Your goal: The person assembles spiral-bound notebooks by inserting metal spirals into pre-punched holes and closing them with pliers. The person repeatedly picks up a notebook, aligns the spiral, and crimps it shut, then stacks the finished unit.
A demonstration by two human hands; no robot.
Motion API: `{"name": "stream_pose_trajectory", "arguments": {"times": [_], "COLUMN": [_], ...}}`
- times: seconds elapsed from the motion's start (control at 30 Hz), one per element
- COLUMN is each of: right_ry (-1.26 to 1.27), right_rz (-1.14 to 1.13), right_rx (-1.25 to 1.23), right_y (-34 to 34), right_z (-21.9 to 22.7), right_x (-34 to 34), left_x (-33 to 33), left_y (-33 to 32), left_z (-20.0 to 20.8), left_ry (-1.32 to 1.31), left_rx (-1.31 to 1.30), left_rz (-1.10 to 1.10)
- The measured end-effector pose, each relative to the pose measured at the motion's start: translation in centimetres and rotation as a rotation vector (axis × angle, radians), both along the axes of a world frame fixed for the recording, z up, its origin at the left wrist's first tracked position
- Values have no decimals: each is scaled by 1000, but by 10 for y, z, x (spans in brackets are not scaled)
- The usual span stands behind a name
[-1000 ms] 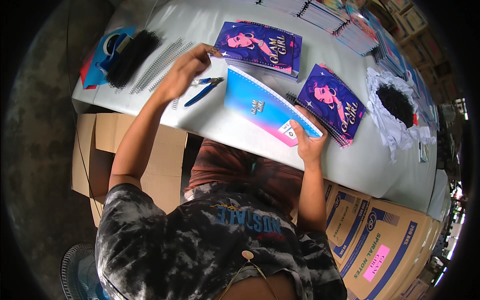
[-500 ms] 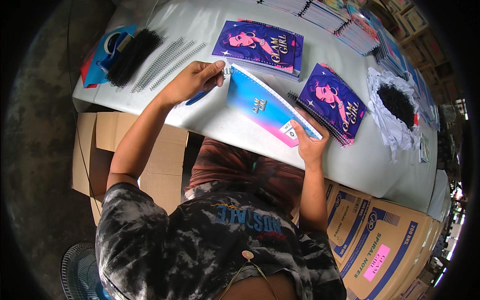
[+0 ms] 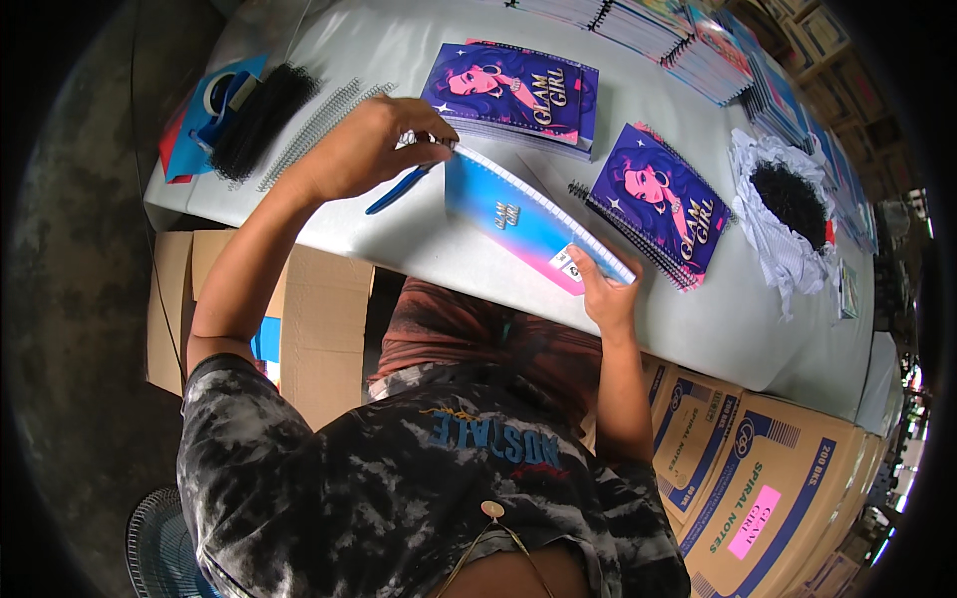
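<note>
My right hand [image 3: 606,299] grips the lower right end of an unbound notebook [image 3: 503,214], its blue-to-pink cover facing me and its punched edge on the far side. At the notebook's far left corner, my left hand [image 3: 374,149] is closed with thumb and fingers pinched around the end of a dark spiral wire [image 3: 409,137]; most of that wire is hidden by the fingers. Beneath this hand a blue slender-handled tool [image 3: 399,189] lies on the table. A stack of purple-covered notebooks [image 3: 513,95] sits just beyond, and spiral-bound purple notebooks [image 3: 658,204] lie to the right.
Loose spiral wires [image 3: 319,125] and a dark bundle of them [image 3: 264,120] lie at the left, near a tape roll [image 3: 217,92]. White crumpled wrapping [image 3: 783,214] holds black coils at the right. Bound notebooks line the table's far edge. Cardboard boxes [image 3: 324,339] stand below the near edge.
My left hand has turned over and moved up against the notebook's corner, covering most of the wire. The notebook and my right hand have shifted slightly left. The blue tool shows more fully.
</note>
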State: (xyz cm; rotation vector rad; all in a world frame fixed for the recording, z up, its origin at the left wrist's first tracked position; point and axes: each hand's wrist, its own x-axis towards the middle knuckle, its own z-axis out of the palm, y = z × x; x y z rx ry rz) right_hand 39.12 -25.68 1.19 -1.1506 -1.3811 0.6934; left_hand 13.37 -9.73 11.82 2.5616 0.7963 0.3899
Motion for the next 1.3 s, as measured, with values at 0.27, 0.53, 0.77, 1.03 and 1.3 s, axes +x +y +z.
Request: {"name": "stream_pose_trajectory", "arguments": {"times": [0.27,0.53,0.77,1.03,1.3], "right_ry": [-250,-302,-261,-261,-236], "right_rz": [-62,-44,1,24,-2], "right_rx": [277,360,444,467,411], "right_y": [3,-6,-9,-7,-17], "right_z": [-2,-1,-2,1,3], "right_x": [-16,-32,-32,-28,-37], "left_x": [7,17,15,28,27], "left_y": [-26,-13,-20,-46,-19], "left_z": [-119,-112,-95,-122,-76], "left_ry": [-28,-399,-532,-641,-706], "left_rx": [699,797,872,806,988], "left_rz": [155,328,378,22,174]}}
